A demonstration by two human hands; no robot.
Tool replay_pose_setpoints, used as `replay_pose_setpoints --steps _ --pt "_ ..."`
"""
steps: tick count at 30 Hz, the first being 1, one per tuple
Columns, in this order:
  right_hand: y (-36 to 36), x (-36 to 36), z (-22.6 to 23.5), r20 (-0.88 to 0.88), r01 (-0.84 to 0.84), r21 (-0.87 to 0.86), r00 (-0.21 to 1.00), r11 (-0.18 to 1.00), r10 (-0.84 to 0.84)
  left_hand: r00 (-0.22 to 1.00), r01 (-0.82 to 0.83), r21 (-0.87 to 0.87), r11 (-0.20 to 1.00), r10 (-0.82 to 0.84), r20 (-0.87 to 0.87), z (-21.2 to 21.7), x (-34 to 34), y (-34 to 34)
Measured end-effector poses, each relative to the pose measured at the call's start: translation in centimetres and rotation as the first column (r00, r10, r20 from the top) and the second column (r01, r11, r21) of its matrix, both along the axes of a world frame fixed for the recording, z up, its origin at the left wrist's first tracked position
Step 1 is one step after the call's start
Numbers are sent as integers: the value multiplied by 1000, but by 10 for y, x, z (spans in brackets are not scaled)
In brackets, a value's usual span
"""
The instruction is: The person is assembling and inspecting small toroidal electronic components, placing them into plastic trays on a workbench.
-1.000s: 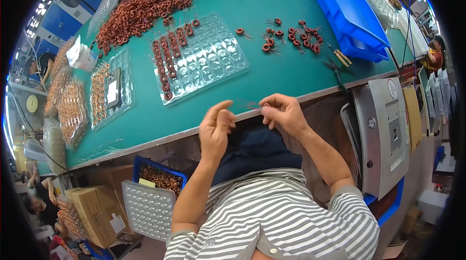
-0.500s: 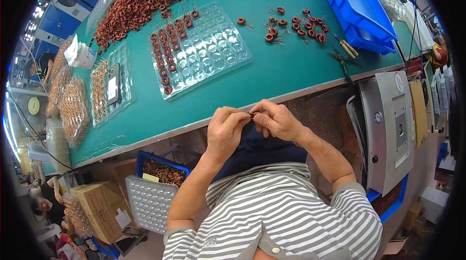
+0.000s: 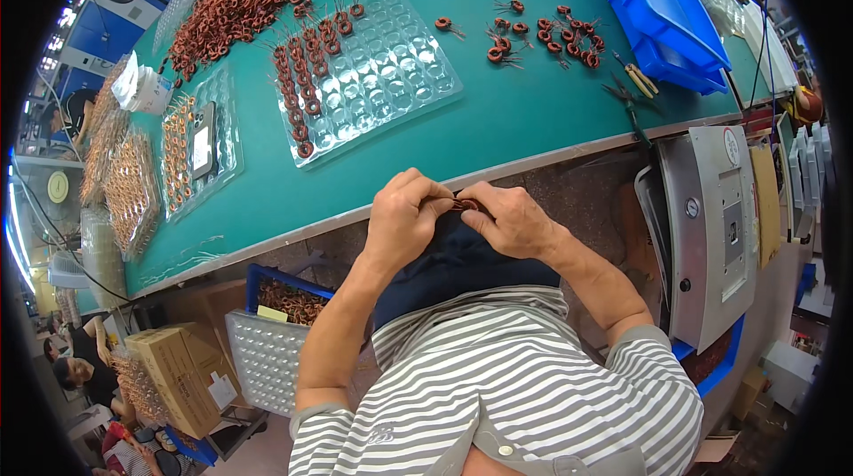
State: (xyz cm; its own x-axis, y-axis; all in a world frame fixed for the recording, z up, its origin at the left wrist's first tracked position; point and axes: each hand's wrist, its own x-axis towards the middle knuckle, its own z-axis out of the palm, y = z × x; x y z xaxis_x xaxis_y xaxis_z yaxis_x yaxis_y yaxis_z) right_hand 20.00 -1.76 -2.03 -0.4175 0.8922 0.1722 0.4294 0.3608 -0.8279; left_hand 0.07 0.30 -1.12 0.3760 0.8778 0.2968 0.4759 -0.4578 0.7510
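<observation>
My left hand (image 3: 402,216) and my right hand (image 3: 512,222) meet just off the near edge of the green table. Between them they pinch a small red-brown wire-wound ring coil (image 3: 466,204). The left thumb and forefinger press together at its left side, where the wire ends seem to be. On its right, the coil's ring sits between my right thumb and fingers. Fingers cover much of it. Beyond my hands lies a clear plastic tray (image 3: 391,94) of round pockets, its left part holding rows of similar coils (image 3: 312,107).
A big heap of coils (image 3: 249,9) covers the far left. Loose coils (image 3: 569,35) lie right of the tray, near yellow-handled pliers (image 3: 640,80), dark-handled pliers (image 3: 629,107) and blue bins (image 3: 657,14). At left, a phone (image 3: 204,143) rests on another tray. A grey machine (image 3: 711,236) stands right.
My right fingers have shifted on the coil, and more of its ring shows between the hands. My left hand has moved slightly left. The whole view has tilted a little.
</observation>
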Motion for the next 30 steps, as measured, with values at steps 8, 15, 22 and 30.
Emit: replay_pose_setpoints --steps 8,15,22,30 --pt "-34 -5 -11 -270 237 -411 891 880 -365 800 -256 -434 864 442 407 -31 24 -53" --pt "-37 -36 -19 -306 322 -70 894 944 -328 731 188 -630 754 321 602 -23 26 -48" --pt "-9 -23 -6 -295 185 -60 936 981 -194 710 241 -680 693 352 610 -21 0 -34" --pt "13 -24 -8 -332 -143 -151 939 978 86 859 288 -754 591 189 476 -32 -14 -55"
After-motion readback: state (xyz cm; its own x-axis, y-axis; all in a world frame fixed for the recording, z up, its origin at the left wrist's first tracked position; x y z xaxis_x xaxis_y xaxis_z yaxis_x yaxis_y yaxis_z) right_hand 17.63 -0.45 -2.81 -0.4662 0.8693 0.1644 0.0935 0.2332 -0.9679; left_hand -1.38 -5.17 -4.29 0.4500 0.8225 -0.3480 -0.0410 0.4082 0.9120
